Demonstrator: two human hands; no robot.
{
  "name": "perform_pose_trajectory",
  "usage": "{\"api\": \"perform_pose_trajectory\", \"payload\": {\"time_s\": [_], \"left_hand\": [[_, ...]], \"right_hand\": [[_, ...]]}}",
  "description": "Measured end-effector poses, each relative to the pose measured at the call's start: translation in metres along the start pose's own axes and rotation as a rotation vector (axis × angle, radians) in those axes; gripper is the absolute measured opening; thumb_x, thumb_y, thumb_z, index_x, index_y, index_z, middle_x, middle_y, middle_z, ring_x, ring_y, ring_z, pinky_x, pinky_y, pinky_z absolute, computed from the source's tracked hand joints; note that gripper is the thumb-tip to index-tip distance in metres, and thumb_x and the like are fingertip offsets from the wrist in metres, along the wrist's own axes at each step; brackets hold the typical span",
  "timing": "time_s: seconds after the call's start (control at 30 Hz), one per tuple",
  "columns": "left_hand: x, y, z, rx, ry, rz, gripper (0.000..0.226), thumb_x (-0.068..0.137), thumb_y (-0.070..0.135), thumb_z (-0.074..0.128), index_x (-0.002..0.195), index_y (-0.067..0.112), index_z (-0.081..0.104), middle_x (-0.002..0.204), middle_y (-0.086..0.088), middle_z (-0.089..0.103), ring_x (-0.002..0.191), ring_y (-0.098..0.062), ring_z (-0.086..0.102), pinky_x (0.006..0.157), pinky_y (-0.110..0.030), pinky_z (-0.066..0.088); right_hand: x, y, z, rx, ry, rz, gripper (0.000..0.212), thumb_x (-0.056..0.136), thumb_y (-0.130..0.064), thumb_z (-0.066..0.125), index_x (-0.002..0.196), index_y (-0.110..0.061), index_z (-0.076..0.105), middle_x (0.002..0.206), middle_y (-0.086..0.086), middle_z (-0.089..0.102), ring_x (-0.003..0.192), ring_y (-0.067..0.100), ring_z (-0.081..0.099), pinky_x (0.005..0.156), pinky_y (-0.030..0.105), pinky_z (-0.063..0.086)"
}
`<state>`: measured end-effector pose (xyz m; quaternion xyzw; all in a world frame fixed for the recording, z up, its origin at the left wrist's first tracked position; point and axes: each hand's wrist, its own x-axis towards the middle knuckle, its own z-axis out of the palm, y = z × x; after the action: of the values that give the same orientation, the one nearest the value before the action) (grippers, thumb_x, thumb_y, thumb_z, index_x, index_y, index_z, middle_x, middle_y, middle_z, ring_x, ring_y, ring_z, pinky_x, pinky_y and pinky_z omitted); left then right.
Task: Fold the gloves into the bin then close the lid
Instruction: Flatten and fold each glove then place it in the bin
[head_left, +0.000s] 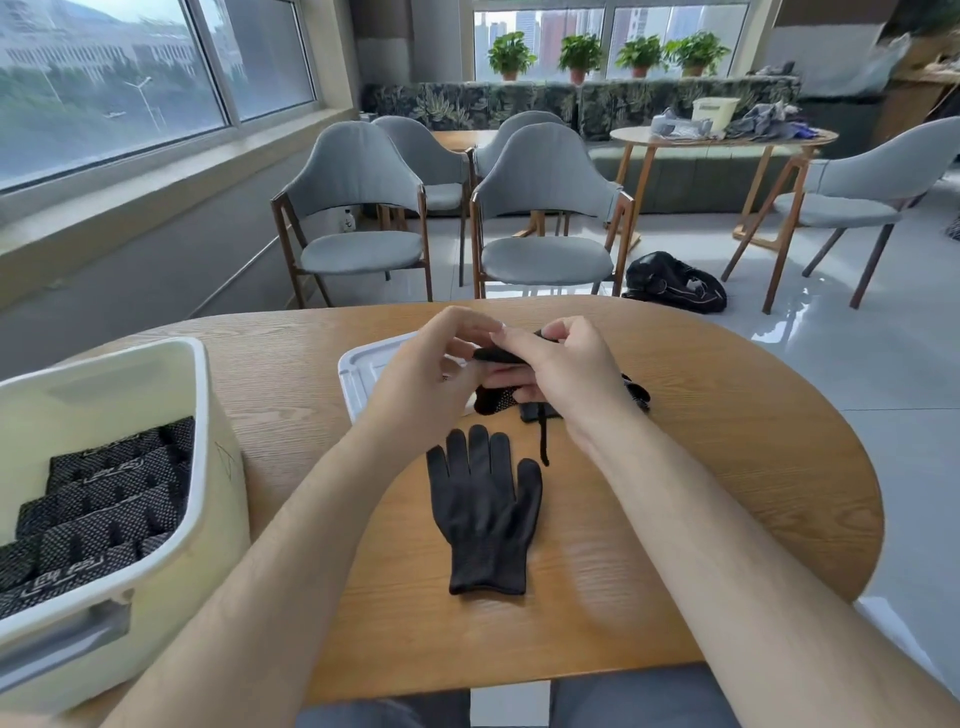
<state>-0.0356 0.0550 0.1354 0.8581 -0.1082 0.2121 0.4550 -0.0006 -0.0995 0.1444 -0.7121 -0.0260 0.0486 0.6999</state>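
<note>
The fingers (519, 344) of the right hand (566, 376) and those of the left hand (431, 369) are curled in and pinched on a black knit glove with white grip dots (496, 401). They hold it just above a flat white plastic lid (363, 366). A loose black cord (543, 441) hangs from the bundle. Nearer the person, a second plain black fabric glove (485, 514) lies laid out flat on the round wooden tabletop (701, 452). At the left stands the cream plastic bin (205, 400), open, with folded dotted gloves (114, 499) stacked inside.

From where I stand, the worry is the limp fabric slipping out of so light a pinch, which would let the fold spring open. The dangling cord could also snag.

Beyond are grey upholstered chairs (540, 208), a black bag (675, 283) on the tiled floor (857, 364), and potted plants (579, 54) along the windows (104, 78).
</note>
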Motion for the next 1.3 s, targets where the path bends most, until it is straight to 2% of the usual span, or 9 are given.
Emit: {"api": "perform_pose_trajectory", "payload": {"time_s": [0.17, 0.3, 0.4, 0.5, 0.63, 0.73, 0.83, 0.97, 1.3], "left_hand": [[0.006, 0.005, -0.005, -0.063, 0.087, -0.057, 0.009, 0.097, 0.013, 0.064, 0.101, 0.020, 0.067, 0.090, 0.011, 0.068, 0.090, -0.014, 0.066, 0.079, -0.044, 0.060], [0.001, 0.006, -0.014, -0.200, 0.052, -0.140, 0.006, 0.098, 0.023, 0.065, 0.103, 0.021, 0.067, 0.094, -0.001, 0.072, 0.093, -0.023, 0.070, 0.082, -0.050, 0.061], [-0.002, 0.010, -0.027, -0.283, -0.047, -0.198, 0.012, 0.097, 0.026, 0.067, 0.099, 0.015, 0.068, 0.094, -0.009, 0.072, 0.087, -0.026, 0.071, 0.074, -0.040, 0.061], [-0.004, 0.011, -0.038, -0.220, -0.123, -0.218, 0.014, 0.096, 0.025, 0.067, 0.097, 0.011, 0.068, 0.079, 0.002, 0.070, 0.066, -0.007, 0.064, 0.057, -0.016, 0.049], [0.000, -0.001, -0.037, -0.069, -0.121, -0.283, 0.015, 0.094, 0.028, 0.071, 0.090, 0.013, 0.070, 0.067, 0.010, 0.067, 0.058, 0.000, 0.060, 0.059, -0.016, 0.046], [0.006, -0.006, -0.032, 0.125, -0.104, -0.316, 0.012, 0.092, 0.034, 0.072, 0.088, 0.023, 0.071, 0.063, 0.017, 0.065, 0.054, 0.001, 0.060, 0.059, -0.016, 0.043], [0.017, 0.000, -0.029, 0.174, 0.003, -0.248, 0.003, 0.094, 0.030, 0.070, 0.095, 0.027, 0.068, 0.081, 0.013, 0.067, 0.065, -0.002, 0.066, 0.050, -0.008, 0.041], [0.018, 0.011, -0.034, 0.125, 0.166, -0.077, 0.009, 0.093, 0.018, 0.070, 0.096, 0.027, 0.070, 0.088, 0.014, 0.071, 0.080, -0.001, 0.067, 0.067, -0.010, 0.044], [-0.110, -0.060, 0.010, 0.250, -0.111, 0.083, 0.020, 0.084, 0.009, 0.079, 0.099, 0.019, 0.071, 0.106, 0.013, 0.067, 0.096, -0.004, 0.064, 0.085, -0.026, 0.052]], "right_hand": [[-0.012, -0.004, -0.013, -0.181, -0.118, -0.170, 0.034, 0.090, -0.043, 0.072, 0.119, -0.032, 0.058, 0.098, -0.002, 0.073, 0.085, 0.007, 0.070, 0.072, 0.029, 0.054], [-0.015, -0.002, -0.019, -0.436, -0.104, -0.344, 0.006, 0.097, -0.039, 0.067, 0.093, -0.034, 0.068, 0.100, -0.005, 0.053, 0.088, 0.006, 0.052, 0.076, 0.020, 0.040], [-0.017, -0.007, -0.025, -0.378, -0.166, -0.362, 0.011, 0.097, -0.034, 0.069, 0.087, -0.031, 0.072, 0.090, -0.010, 0.065, 0.081, 0.007, 0.061, 0.072, 0.020, 0.047], [-0.017, -0.010, -0.031, -0.166, -0.270, -0.271, 0.009, 0.094, -0.022, 0.074, 0.098, -0.014, 0.077, 0.070, -0.010, 0.072, 0.062, 0.001, 0.065, 0.058, 0.015, 0.049], [-0.006, -0.002, -0.032, -0.176, -0.288, -0.150, 0.011, 0.093, -0.017, 0.075, 0.098, -0.008, 0.075, 0.054, -0.011, 0.056, 0.047, 0.004, 0.045, 0.050, 0.016, 0.040], [0.002, 0.001, -0.026, -0.247, -0.240, -0.045, 0.017, 0.091, -0.020, 0.078, 0.103, -0.010, 0.073, 0.059, -0.002, 0.062, 0.046, 0.007, 0.050, 0.050, 0.019, 0.041], [0.010, -0.002, -0.019, -0.321, -0.150, -0.177, 0.006, 0.094, -0.024, 0.075, 0.099, -0.021, 0.074, 0.075, -0.002, 0.076, 0.060, 0.001, 0.066, 0.061, 0.024, 0.050], [0.008, -0.008, -0.017, -0.332, -0.017, -0.527, 0.013, 0.095, -0.019, 0.072, 0.097, -0.032, 0.073, 0.095, -0.014, 0.076, 0.094, 0.002, 0.070, 0.083, 0.023, 0.057], [-0.057, 0.118, -0.033, -0.519, -0.170, -0.690, 0.017, 0.081, 0.000, 0.081, 0.092, -0.012, 0.075, 0.107, -0.006, 0.073, 0.107, 0.004, 0.067, 0.097, 0.021, 0.051]]}}
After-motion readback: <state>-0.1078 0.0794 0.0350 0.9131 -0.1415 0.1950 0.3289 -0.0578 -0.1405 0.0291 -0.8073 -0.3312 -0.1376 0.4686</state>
